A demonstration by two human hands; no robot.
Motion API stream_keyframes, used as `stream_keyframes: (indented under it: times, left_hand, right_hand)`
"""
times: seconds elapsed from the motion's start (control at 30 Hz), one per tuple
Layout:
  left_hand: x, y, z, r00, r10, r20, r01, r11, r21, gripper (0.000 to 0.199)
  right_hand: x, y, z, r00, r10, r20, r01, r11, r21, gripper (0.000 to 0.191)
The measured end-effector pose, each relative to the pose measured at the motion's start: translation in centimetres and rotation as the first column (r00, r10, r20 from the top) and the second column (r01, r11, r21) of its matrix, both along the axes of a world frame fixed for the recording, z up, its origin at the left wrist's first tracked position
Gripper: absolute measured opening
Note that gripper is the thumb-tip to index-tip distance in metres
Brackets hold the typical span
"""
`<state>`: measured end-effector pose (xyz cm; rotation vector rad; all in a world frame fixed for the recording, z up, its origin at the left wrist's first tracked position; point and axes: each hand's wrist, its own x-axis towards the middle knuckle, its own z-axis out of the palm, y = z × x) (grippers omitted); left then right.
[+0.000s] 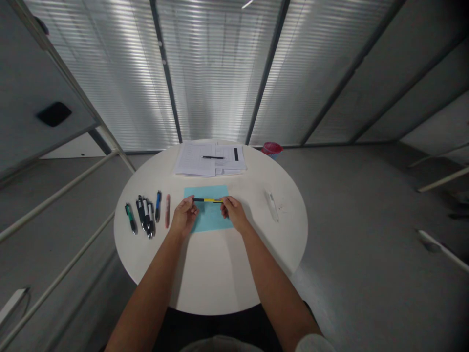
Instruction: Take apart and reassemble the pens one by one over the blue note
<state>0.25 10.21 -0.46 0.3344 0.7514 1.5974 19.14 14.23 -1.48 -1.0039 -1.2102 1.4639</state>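
A pale sleeve (314, 344) ends at the bare right forearm (274, 288).

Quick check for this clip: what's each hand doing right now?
Left hand: closed, holding one end of a yellow-and-black pen.
Right hand: closed, holding the other end of the same pen.
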Motion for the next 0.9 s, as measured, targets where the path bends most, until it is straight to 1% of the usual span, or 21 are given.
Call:
stream_keyframes:
  times: [0.13, 0.43, 0.6, 0.9]
  left_hand:
    - [-0.01, 0.02, 0.03, 1.0, 0.005, 0.014, -0.004, 1.0, -0.003, 0.026]
    - [-0.22, 0.02, -0.06, 0.999, -0.014, 0.047, 0.013, 0.999, 0.033, 0.022]
    - [-0.41, 0.02, 0.02, 0.996, 0.009, 0.085, -0.009, 1.0, 0.002, 0.024]
    - [-0.62, -0.15, 0.37, 0.999, 0.032, 0.037, -0.032, 0.999, -0.001, 0.017]
  right_hand:
    - [0.09, -0.01, 0.09, 1.0, -0.006, -0.024, 0.006, 1.0, -0.008, 0.031]
    - [0.36, -0.01, -0.13, 0.992, -0.029, -0.124, 0.024, 0.999, -0.041, 0.029]
    - [0.44, 0.07, -0.27, 0.985, -0.055, -0.164, 0.044, 0.997, -0.067, 0.029]
    - [0.49, 0.32, -0.67, 0.971, -0.079, -0.225, 0.06, 0.994, -0.088, 0.031]
